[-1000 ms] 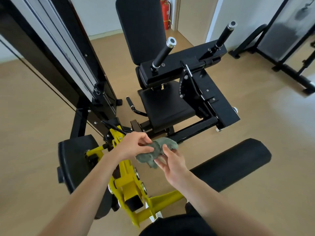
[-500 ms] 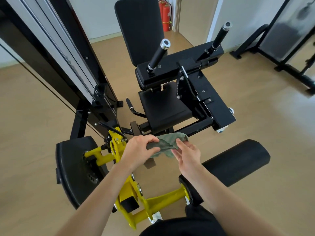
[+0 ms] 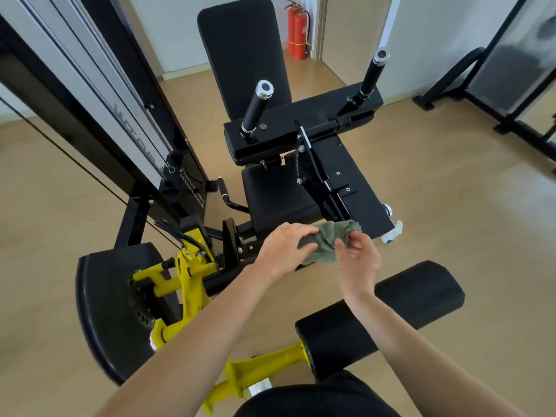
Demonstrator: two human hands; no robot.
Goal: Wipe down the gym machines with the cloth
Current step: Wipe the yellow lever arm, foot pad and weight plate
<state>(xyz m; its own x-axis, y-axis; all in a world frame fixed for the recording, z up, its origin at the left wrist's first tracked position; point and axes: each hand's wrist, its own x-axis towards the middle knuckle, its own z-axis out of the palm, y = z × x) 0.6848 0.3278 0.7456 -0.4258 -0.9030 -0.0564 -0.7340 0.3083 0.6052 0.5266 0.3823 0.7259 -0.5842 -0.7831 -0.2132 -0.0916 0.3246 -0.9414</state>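
Your left hand (image 3: pixel 284 247) and right hand (image 3: pixel 356 254) both pinch the cloth (image 3: pixel 328 240), bunched between them. The seat (image 3: pixel 276 195) lies just beyond it, nearest your left grip.

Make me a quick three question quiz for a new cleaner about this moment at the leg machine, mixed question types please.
1. True or false: the green cloth is held in both the left hand and the right hand.
2. Multiple choice: what stands by the doorway behind the backrest? A) mop bucket B) red fire extinguishers C) water cooler
3. Fill in: the frame joining the round side pad to the roller pad is painted ____.

Key: 1 true; 2 B; 3 yellow.
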